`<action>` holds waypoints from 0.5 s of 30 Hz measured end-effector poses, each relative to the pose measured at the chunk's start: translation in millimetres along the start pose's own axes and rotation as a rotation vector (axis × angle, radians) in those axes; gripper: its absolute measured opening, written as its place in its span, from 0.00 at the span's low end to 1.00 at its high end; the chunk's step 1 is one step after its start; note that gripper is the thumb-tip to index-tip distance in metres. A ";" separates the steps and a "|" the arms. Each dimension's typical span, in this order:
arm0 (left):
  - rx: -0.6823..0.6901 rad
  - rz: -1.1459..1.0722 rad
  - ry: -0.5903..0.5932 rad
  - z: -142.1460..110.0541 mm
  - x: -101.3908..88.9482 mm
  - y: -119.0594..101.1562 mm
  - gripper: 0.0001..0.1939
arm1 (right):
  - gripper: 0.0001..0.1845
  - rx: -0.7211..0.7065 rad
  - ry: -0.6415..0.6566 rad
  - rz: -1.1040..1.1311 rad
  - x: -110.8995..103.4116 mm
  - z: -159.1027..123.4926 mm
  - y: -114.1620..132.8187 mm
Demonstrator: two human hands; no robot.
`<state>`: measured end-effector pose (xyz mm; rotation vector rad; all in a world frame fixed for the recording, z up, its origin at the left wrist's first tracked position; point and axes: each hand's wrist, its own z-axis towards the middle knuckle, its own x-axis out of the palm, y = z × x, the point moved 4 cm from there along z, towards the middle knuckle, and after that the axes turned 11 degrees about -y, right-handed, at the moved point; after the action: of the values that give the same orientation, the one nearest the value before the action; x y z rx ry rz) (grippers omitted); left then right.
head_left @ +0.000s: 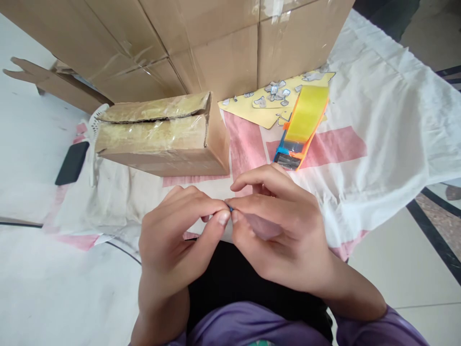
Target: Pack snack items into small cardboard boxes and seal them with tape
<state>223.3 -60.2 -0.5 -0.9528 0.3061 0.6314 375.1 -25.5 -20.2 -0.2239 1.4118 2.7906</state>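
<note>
In front of my body, my left hand (183,235) and my right hand (284,226) meet fingertip to fingertip. Thumb and index finger of each are pinched together on a tiny blue piece (231,208), mostly hidden by the fingertips and too small to name. The other fingers of my right hand are loosely curled. Beyond my right hand lies an orange and blue tape dispenser (304,120) with a wide strip of yellowish tape. Past my left hand is a cardboard box (162,149), its top flaps taped and a narrow gap between them.
Large taped cardboard boxes (216,53) stand along the back. Yellow sheets (248,108) with small grey paper scraps lie beside the tape dispenser. A black phone-like slab (72,163) rests at the left. A white and pink cloth (389,120) covers the table.
</note>
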 end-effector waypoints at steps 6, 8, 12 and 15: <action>0.023 0.021 0.022 0.8 0.3 0.2 0.09 | 0.06 0.008 -0.007 -0.007 0.8 -0.3 0.5; 0.027 0.031 0.035 0.8 0.7 -0.7 0.10 | 0.06 0.023 -0.004 0.005 0.7 0.1 0.0; 0.033 0.032 0.040 0.9 0.5 -2.5 0.10 | 0.06 0.050 0.007 0.042 0.1 0.7 -1.2; 0.032 0.024 0.037 1.2 0.3 -3.3 0.10 | 0.06 0.086 0.033 0.093 0.0 1.5 -2.4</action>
<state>225.6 -60.4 2.1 -0.9322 0.3595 0.6298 375.1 -22.9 -21.3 -0.2096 1.5856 2.8023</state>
